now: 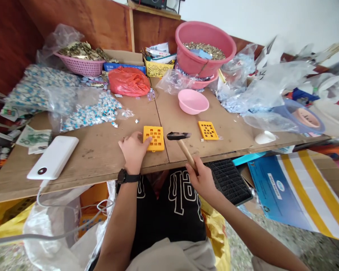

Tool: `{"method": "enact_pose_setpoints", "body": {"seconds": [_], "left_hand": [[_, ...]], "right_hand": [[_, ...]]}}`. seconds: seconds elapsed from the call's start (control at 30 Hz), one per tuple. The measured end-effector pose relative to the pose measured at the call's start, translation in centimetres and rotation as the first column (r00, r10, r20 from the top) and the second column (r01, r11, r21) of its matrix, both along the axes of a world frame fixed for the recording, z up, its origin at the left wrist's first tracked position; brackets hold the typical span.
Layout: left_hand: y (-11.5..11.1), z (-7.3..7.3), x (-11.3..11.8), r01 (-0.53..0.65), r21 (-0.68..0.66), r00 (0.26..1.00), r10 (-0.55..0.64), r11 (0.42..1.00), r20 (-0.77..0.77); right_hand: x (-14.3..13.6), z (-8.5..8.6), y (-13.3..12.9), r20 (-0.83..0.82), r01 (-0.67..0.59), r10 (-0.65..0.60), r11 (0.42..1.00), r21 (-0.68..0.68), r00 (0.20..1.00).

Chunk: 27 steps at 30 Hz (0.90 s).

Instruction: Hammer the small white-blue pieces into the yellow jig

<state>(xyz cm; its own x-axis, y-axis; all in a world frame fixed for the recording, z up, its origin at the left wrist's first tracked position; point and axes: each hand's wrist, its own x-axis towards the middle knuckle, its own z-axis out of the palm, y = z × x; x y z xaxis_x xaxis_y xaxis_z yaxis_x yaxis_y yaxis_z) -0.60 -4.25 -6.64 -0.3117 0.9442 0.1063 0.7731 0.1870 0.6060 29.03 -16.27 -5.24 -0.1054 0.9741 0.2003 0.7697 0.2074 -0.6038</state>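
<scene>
Grips a hammer (179,136) by its wooden handle in the right hand (202,177), with fingers closed round the lower end. Holds its dark head raised in front, between two yellow grids and toward the left one. Lays the left hand (134,150) at the left side of the yellow grid (158,137), with thumb on its top face and the other fingers loosely spread and bent over the table (101,150). Wears a black watch (122,176) on the left wrist.

Has the yellow grid lying flat near the front edge of the table, and the second grid (208,130) flat to its right, well apart from it. Faces a small pink bowl (193,101) beyond and between the grids, then a big pink tub (186,60) behind, filled with small brassy pieces. To the left, shows loose blue-and-white packets (93,113) spilling by a clear bag, with a red bag (128,81) and a pink basket (81,67) of gold-coloured pieces farther back. Nearer, at far left, shows a white power bank (55,156) with a cable (42,199) hanging off the table, just beside some banknotes (35,139).
</scene>
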Motion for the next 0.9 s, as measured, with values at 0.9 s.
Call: {"method": "enact_pose_setpoints", "body": {"seconds": [0.9], "left_hand": [[-0.7,0.5,-1.6,0.126,0.027,0.991,-0.127,0.992,0.033]], "right_hand": [[-1.0,-0.4,0.2,0.062,0.073,-0.07,0.996,-0.047,0.996]]}}
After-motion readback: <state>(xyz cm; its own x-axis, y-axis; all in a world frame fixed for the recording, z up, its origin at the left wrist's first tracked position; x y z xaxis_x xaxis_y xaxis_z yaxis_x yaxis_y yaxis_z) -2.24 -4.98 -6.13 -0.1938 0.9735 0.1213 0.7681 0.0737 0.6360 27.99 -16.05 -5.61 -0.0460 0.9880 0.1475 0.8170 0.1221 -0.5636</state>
